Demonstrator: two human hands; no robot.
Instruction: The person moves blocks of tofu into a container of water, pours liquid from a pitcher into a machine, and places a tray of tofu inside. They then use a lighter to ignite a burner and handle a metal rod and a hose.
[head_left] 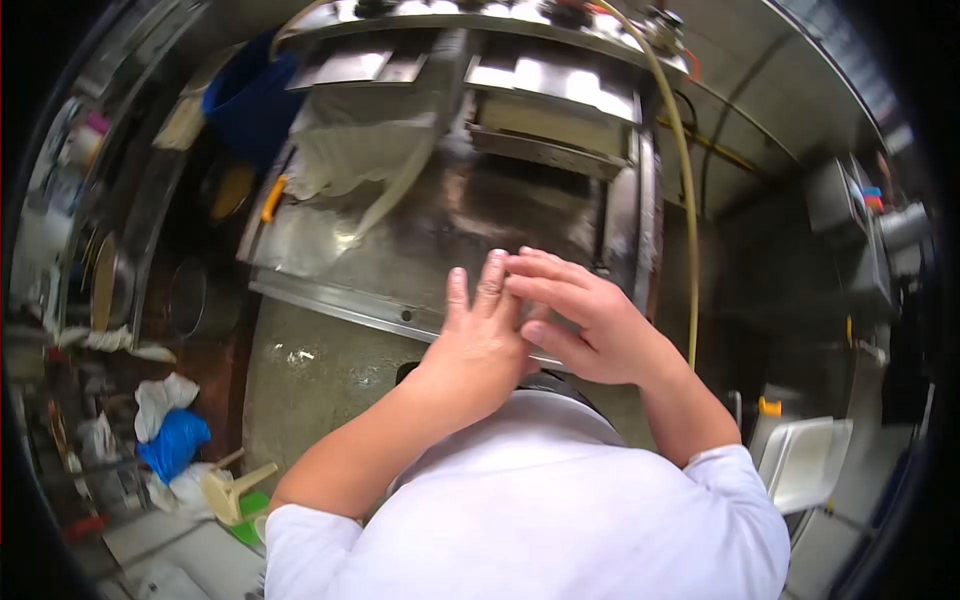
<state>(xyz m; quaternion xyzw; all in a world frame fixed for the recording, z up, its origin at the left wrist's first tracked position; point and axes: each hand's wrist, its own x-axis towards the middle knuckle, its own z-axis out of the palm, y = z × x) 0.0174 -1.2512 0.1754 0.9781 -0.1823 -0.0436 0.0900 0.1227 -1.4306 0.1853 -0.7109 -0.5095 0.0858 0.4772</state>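
One round pan [105, 280], blurred, stands at the far left side. Next, lower, there is one blue bag [174, 442], and several white bags lie near it; their exact number I cannot tell. One cream plastic piece [232, 492] is just right of them, with one green thing [250, 518] under it. Higher up is one blue bin [245, 105], and to the right of it one orange handle [273, 199].

In the middle is one steel worktop [330, 297], the thing nearest to the hands, lying in front of the person. On its left part is one whitish sheet [365, 140], crumpled.

Two hands are seen over the front edge of the worktop. The left hand [475, 348] shows its back, with its fingers stretched and partly spread; one ring [490, 287] is on one finger. The right hand [583, 312] has its fingers extended, and their tips touch the fingers of the left. Two white sleeves cover the upper arms.

Further right, one yellow hose [690, 210] runs downward. Last come one orange piece [770, 407] and at least one white tray [803, 462], just below it.
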